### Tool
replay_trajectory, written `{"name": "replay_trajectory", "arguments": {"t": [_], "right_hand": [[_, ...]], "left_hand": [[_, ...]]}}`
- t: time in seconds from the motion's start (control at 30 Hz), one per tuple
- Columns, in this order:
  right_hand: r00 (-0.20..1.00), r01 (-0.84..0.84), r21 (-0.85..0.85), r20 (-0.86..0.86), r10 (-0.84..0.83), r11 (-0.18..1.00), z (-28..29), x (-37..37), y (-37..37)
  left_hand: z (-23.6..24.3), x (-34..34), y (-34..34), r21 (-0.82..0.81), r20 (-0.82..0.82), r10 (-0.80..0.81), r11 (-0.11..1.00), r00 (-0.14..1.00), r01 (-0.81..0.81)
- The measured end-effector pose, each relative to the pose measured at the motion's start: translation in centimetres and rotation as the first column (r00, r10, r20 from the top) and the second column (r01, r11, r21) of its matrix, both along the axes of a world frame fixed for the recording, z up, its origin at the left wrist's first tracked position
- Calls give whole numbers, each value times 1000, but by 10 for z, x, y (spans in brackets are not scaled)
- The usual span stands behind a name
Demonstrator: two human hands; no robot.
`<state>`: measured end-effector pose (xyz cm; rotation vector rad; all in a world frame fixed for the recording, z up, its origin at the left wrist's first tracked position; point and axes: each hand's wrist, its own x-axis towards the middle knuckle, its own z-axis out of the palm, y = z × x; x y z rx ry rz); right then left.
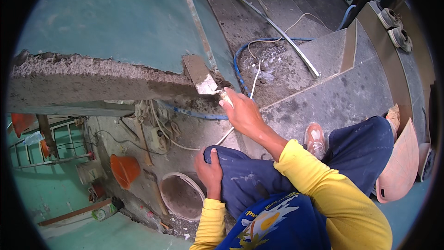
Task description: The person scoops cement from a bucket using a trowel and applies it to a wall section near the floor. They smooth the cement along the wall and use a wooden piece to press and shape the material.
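Observation:
My right hand point(243, 111) is closed round the handle of a trowel point(206, 84). The flat blade, grey with mortar and bare metal near the handle, lies against the lower edge of the green wall point(125, 23), beside a rough, broken band of plaster point(83, 67). Below that band runs a brownish mortar face point(152, 85). My left hand point(209, 171) rests on my bent left knee, fingers stretched over the blue trousers, with nothing in it.
At lower left stand a round bucket point(182, 196) and an orange bucket point(125, 171), near a hammer point(156, 190). A blue hose point(237, 62), white cable point(255, 76) and metal bar point(286, 39) lie across the steps. Shoes point(400, 39) sit at the right, above a pink board-like piece point(398, 169).

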<state>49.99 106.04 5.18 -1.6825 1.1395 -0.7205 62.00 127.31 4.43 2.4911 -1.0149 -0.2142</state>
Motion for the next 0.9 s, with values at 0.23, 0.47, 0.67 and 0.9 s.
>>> {"name": "replay_trajectory", "arguments": {"t": [0.23, 0.47, 0.67, 0.9], "right_hand": [[999, -44, 53, -2, 44, 998, 13, -1, -10], [1000, -20, 68, 21, 19, 997, 6, -3, -10], [993, -110, 161, 66, 100, 981, 33, -5, -6], [987, -163, 212, 40, 158, 964, 51, -17, 14]], "left_hand": [[2, -1, 0, -7, -9, 6, 1000, 1000, -6], [2, -1, 1, -2, -12, 7, 1000, 1000, -7], [2, 0, 1, 4, 7, 18, 1000, 1000, -18], [0, -2, 1, -6, -14, 13, 1000, 1000, -13]]}}
